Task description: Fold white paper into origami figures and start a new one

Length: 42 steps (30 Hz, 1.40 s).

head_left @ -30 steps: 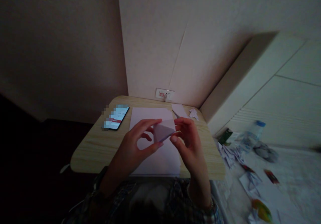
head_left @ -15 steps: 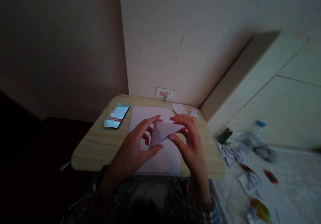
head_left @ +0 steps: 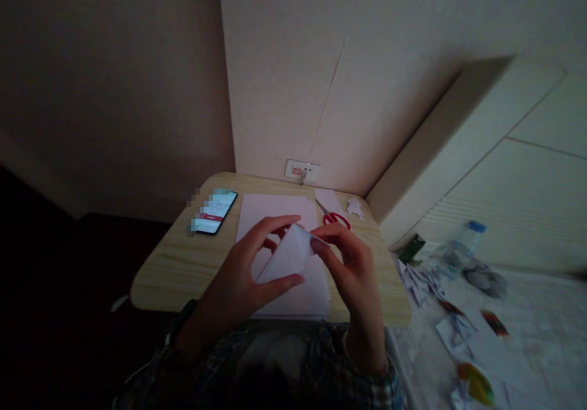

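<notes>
A folded piece of white paper (head_left: pixel 287 254), shaped like a triangle with its tip up, is held between both hands above a stack of white paper sheets (head_left: pixel 312 300). My left hand (head_left: pixel 250 266) grips its left side, thumb in front and fingers behind. My right hand (head_left: pixel 351 260) pinches the right corner between thumb and fingers. Just beyond the right hand lie red-handled scissors (head_left: pixel 335 219), partly covered by that hand. The fingers of my left hand behind the paper are partly hidden.
On the wooden table (head_left: pixel 169 275) a lit phone (head_left: pixel 215 213) lies at the left. A small folded paper piece (head_left: pixel 354 208) sits at the back right. Right of the table are a plastic bottle (head_left: pixel 465 245) and several folded papers (head_left: pixel 422 284). A wall socket (head_left: pixel 301 171) is behind.
The folded paper has turned, so its wide face now points toward me with a tip up. My right hand has drawn slightly lower, uncovering the scissors' red handles.
</notes>
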{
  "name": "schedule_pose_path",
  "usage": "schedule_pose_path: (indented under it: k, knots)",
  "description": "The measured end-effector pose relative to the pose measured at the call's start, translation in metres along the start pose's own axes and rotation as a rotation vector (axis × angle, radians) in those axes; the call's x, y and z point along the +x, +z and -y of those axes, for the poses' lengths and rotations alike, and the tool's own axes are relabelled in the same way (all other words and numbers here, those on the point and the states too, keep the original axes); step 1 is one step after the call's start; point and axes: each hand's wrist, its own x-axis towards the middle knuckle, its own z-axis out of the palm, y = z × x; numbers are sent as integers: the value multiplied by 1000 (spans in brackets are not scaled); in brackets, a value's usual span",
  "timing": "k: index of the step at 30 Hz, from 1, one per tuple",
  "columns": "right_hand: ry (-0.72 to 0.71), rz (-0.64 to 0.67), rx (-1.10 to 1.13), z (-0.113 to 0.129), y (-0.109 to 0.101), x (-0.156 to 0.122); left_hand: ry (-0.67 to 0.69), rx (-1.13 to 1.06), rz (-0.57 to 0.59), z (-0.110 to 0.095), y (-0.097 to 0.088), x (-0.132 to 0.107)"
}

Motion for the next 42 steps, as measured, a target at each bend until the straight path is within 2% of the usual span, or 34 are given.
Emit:
schedule_pose_path:
  k: [8, 15, 19, 23, 31, 38, 42]
  knots:
    - [-72, -22, 40, 4, 4, -3, 58, 11, 6, 2, -1, 2]
    - [-220, -29, -70, 13, 4, -2, 144, 118, -27, 6, 7, 5]
    - [-181, 1, -182, 16, 6, 0, 249, 180, -61, 10, 12, 7]
    - [-155, -6, -195, 16, 11, 2, 320, 227, -64, 10, 13, 8]
    - [-124, -77, -169, 17, 12, 3, 307, 233, -46, 10, 16, 6]
    - [-123, -50, -177, 17, 17, -2, 340, 253, -76, 11, 20, 6]
    - [-125, -45, -214, 19, 19, -5, 312, 251, -97, 11, 21, 6]
